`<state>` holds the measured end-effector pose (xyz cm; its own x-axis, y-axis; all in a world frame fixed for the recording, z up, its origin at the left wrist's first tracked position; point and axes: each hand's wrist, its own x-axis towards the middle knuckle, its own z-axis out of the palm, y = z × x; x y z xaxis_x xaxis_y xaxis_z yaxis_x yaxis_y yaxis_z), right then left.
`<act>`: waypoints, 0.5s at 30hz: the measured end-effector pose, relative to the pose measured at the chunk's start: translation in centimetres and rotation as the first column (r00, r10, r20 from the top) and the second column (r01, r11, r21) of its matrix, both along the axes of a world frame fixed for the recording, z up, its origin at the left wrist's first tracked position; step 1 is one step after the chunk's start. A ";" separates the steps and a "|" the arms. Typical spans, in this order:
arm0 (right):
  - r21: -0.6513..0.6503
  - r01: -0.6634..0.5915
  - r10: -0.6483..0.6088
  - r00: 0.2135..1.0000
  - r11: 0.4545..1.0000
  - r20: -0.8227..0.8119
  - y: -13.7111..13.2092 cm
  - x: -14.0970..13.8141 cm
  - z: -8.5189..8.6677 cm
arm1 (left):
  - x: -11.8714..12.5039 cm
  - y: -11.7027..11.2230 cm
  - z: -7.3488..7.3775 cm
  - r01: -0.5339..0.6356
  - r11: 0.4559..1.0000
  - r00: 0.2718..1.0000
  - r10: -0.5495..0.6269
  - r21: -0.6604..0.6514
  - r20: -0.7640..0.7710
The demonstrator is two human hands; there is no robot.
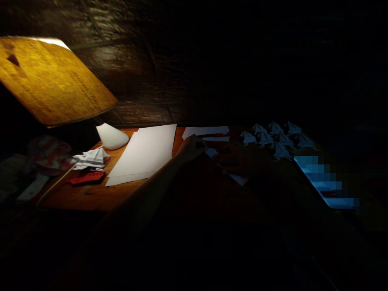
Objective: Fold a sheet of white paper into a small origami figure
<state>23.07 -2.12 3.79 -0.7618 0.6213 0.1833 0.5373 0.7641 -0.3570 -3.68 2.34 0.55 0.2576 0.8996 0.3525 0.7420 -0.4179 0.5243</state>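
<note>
My left hand is closed, its fingers pinching the upper left end of a folded piece of white paper on the table. My right hand lies across the middle of that paper in deep shadow. Its fingers show only faintly and look stretched out towards the left hand. The hands cover most of the paper, so its exact folds are hidden. Just behind my left hand are smaller white sheets, with a dark, thin object with a red part lying on them.
Several folded paper figures stand at the back right, near a lit screen. Left of my arm lie large white sheets, a lamp with a white base, crumpled paper and a red object. A cord crosses the table's left edge.
</note>
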 end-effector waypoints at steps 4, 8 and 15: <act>-0.022 0.010 -0.010 1.000 1.000 -0.028 0.1 0.0 -0.3 | 0.0 0.1 0.0 0.007 1.000 1.000 -0.007 -0.013 0.012; -0.057 0.088 -0.089 0.996 0.995 -0.021 0.1 0.0 -0.4 | 0.1 0.0 0.1 -0.007 1.000 1.000 0.008 -0.026 0.011; -0.074 0.020 -0.023 0.999 0.997 -0.044 0.1 0.0 -0.2 | 0.0 -0.2 0.5 -0.081 0.997 0.996 0.081 -0.002 0.032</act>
